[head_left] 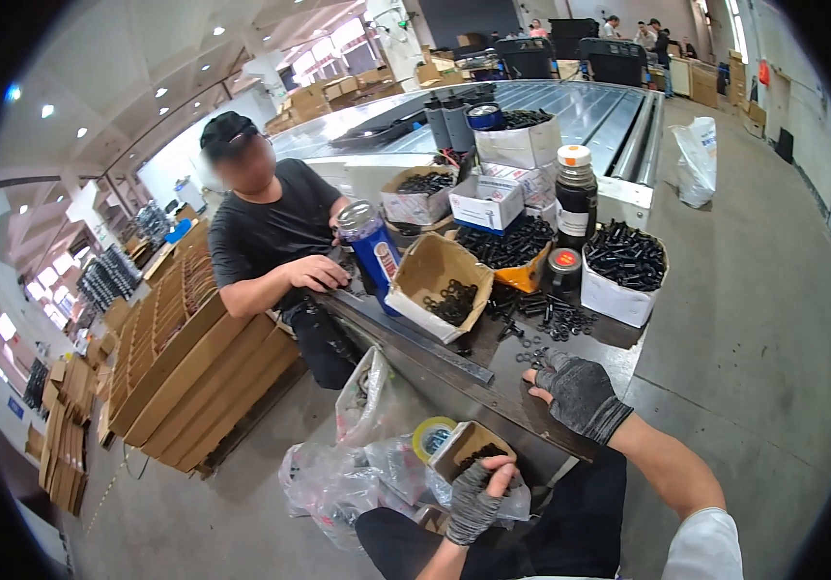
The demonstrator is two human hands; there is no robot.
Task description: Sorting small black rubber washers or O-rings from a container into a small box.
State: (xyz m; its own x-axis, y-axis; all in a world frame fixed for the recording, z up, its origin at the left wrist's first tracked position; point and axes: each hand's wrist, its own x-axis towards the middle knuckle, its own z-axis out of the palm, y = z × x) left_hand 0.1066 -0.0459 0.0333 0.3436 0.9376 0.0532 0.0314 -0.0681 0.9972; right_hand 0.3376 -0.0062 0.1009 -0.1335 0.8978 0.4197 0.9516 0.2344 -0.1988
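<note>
My right hand (585, 396), in a grey fingerless glove, reaches over the near edge of the metal-topped workbench (594, 353). Its fingers are stretched toward several small loose rings (531, 353), and nothing shows in its grasp. Low by my lap, my left hand (476, 503), gloved alike, is closed with its fingers curled; what it holds, if anything, is hidden. Just beyond it sits a small cardboard box (449, 454) of tiny black parts. Black bolt-like pieces (556, 314) lie heaped on the bench past my right hand.
An open carton of black rings (425, 271), a white box of black parts (623, 300), a dark bottle (575, 208) and a blue canister (372, 251) crowd the bench. Plastic bags (338, 483) lie below. A co-worker (275, 208) sits across, beside stacked cardboard (179, 387).
</note>
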